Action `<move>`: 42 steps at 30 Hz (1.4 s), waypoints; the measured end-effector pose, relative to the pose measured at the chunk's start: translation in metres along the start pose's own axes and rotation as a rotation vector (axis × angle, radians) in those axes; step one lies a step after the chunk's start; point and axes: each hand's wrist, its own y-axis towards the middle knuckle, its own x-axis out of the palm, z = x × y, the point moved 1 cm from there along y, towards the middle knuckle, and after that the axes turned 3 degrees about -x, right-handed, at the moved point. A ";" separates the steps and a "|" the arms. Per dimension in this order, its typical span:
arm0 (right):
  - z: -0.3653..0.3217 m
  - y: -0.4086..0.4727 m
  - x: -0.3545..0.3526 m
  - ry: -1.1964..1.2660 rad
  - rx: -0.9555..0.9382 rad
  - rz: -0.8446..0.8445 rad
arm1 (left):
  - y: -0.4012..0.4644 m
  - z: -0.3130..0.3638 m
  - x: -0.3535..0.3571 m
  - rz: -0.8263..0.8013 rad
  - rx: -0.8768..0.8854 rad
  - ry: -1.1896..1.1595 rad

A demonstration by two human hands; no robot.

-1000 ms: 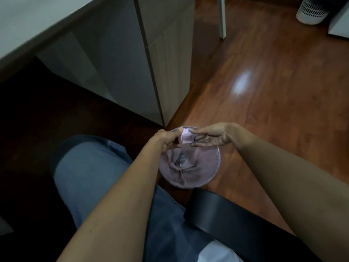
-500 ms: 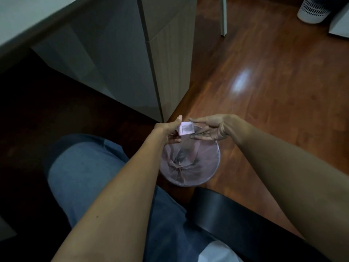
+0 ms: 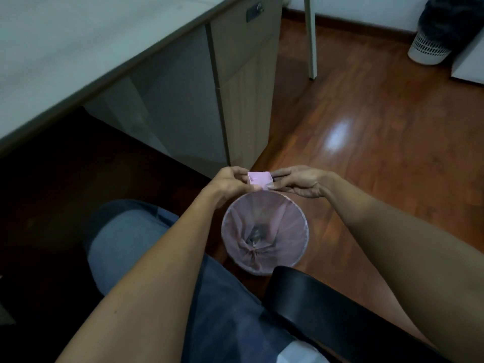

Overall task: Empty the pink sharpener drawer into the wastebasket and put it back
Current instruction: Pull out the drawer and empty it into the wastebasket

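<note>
Both hands, left [image 3: 230, 180] and right [image 3: 298, 182], seemingly clamped on pink drawer [image 3: 259, 179] above wastebasket [image 3: 301, 221]

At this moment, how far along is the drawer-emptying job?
Done: the small pink plastic drawer is out of its sharpener. In hand: left hand and right hand hold it above the pink-lined round wastebasket. Whether it is emptied is unclear. Left: refitting it; no sharpener is visible.
</note>
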 end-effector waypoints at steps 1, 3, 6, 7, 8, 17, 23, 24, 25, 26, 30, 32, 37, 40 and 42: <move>-0.007 -0.007 0.002 -0.051 -0.032 0.013 | -0.002 0.003 -0.001 0.005 0.042 0.033; -0.022 -0.016 0.004 -0.041 -0.094 -0.012 | -0.007 0.009 -0.003 0.033 0.102 0.033; -0.039 -0.029 0.015 -0.032 -0.228 0.013 | -0.019 0.025 -0.006 0.077 0.189 0.043; -0.044 -0.034 0.017 -0.051 -0.267 0.022 | -0.023 0.032 -0.007 0.093 0.219 0.059; -0.051 -0.040 0.017 -0.063 -0.296 0.031 | -0.028 0.040 -0.008 0.109 0.252 0.069; -0.148 -0.090 0.025 -0.168 -0.542 0.053 | -0.075 0.140 -0.042 0.163 0.496 0.143; -0.225 -0.132 0.052 -0.180 -0.699 0.025 | -0.121 0.208 -0.075 0.232 0.636 0.202; -0.236 -0.135 0.058 -0.176 -0.719 0.017 | -0.129 0.216 -0.081 0.242 0.657 0.205; -0.246 -0.137 0.063 -0.169 -0.737 0.002 | -0.136 0.225 -0.088 0.254 0.677 0.206; -0.255 -0.136 0.068 -0.149 -0.748 -0.017 | -0.144 0.231 -0.095 0.267 0.692 0.207; -0.286 -0.133 0.101 -0.140 -0.789 -0.107 | -0.172 0.244 -0.130 0.341 0.689 0.170; -0.297 -0.132 0.125 -0.154 -0.811 -0.164 | -0.187 0.244 -0.149 0.364 0.681 0.151; -0.320 -0.125 0.190 -0.214 -0.850 -0.278 | -0.225 0.233 -0.199 0.465 0.662 0.138; -0.333 -0.118 0.239 -0.218 -0.857 -0.371 | -0.251 0.222 -0.234 0.552 0.648 0.124; -0.341 -0.115 0.275 -0.232 -0.869 -0.444 | -0.270 0.211 -0.259 0.621 0.642 0.100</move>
